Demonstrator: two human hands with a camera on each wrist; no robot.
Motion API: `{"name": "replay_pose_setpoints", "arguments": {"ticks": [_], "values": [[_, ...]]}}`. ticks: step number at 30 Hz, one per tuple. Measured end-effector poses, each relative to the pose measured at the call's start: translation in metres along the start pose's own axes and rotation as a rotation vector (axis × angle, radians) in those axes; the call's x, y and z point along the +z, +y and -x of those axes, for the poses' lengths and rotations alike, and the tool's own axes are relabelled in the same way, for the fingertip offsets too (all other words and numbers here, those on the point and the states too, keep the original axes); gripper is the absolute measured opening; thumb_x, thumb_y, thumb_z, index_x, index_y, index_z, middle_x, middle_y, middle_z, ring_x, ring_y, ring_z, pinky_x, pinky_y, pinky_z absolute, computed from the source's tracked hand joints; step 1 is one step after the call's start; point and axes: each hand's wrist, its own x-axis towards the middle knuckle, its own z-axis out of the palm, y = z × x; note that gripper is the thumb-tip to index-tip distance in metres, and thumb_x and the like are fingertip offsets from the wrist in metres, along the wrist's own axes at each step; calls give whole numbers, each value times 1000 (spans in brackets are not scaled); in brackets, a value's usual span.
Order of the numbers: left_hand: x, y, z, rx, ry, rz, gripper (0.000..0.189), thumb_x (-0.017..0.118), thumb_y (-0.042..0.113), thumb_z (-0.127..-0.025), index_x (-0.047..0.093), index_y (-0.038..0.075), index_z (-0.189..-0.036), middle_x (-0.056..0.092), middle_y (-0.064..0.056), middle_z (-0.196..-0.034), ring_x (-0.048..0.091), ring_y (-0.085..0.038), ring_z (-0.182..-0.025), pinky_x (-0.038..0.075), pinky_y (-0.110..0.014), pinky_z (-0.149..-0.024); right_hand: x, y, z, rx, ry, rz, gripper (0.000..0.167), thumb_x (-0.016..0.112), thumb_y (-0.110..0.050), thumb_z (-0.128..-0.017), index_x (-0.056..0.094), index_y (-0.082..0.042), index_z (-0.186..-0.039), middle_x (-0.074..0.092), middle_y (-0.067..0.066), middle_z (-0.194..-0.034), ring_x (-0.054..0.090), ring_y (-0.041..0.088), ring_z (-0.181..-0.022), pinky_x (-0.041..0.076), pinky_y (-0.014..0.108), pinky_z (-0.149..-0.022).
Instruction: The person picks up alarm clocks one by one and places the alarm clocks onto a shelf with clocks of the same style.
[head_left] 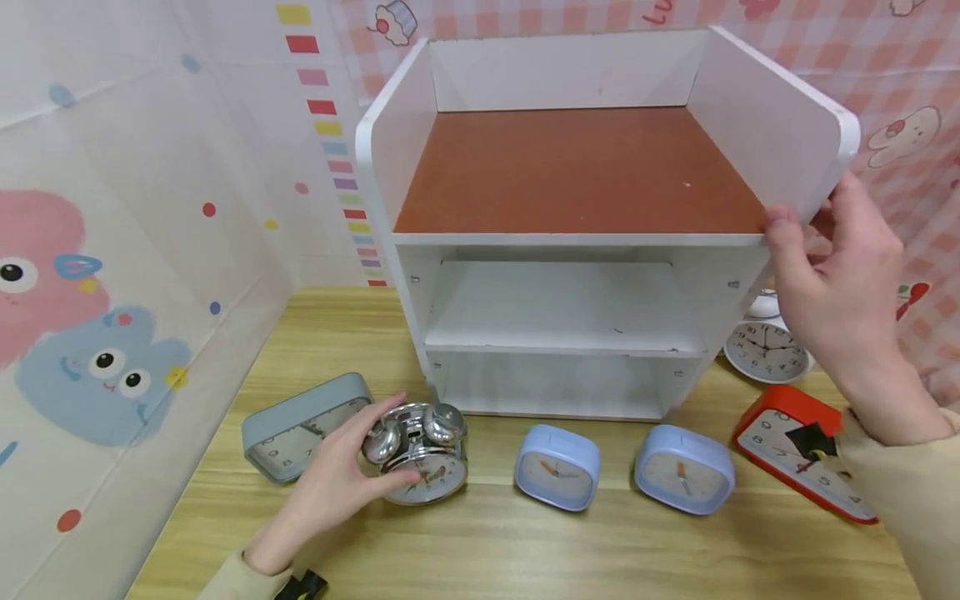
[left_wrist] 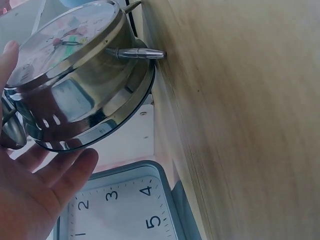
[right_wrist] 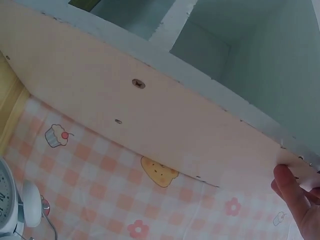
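Observation:
My left hand (head_left: pixel 341 462) holds a silver twin-bell alarm clock (head_left: pixel 426 450), thumb over its face and fingers behind it. In the left wrist view the metal feet of this clock (left_wrist: pixel 85 85) are right at the wooden tabletop. A grey-blue rectangular clock (head_left: pixel 300 429) stands just left of that hand. On the right, my right hand (head_left: pixel 847 283) grips the side panel of a white shelf unit (head_left: pixel 558 304), below its rounded upper corner. From the right wrist, fingers (right_wrist: pixel 290 192) show against the outer face of the panel.
Two small light-blue clocks (head_left: pixel 557 467) (head_left: pixel 684 469) stand before the shelf. A red clock (head_left: pixel 795 450) leans at the right under my sleeve, with a white round clock (head_left: pixel 767 348) behind it. Patterned cloth (head_left: pixel 907 100) hangs behind the wooden table (head_left: pixel 450 558).

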Motion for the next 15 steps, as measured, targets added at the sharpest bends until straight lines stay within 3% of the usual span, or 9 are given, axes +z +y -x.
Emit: {"name": "replay_pose_setpoints", "arguments": {"ticks": [5, 12, 15], "values": [[2, -1, -3, 9, -17, 15, 89, 94, 35, -75, 52, 19, -152, 71, -11, -140, 73, -29, -118, 62, -46, -95, 2, -2, 3, 16, 46, -11, 36, 58, -23, -105, 67, -19, -139, 73, 6, -134, 60, -20, -101, 50, 1, -92], [1, -2, -4, 10, -34, 32, 76, 95, 32, -75, 59, 21, -141, 78, -3, -125, 75, -21, -109, 61, -32, -89, 4, -3, 3, 32, 93, -66, 33, 60, -19, -102, 73, -15, -132, 73, -20, -117, 63, -19, -94, 50, 0, -87], [-1, -2, -5, 7, -37, 40, 74, 95, 31, -76, 60, 19, -140, 78, -2, -123, 75, -20, -108, 62, -31, -89, 4, -4, 2, 32, 84, -64, 34, 61, -20, -102, 72, -17, -133, 76, -11, -123, 63, -20, -96, 51, 0, -87]]}}
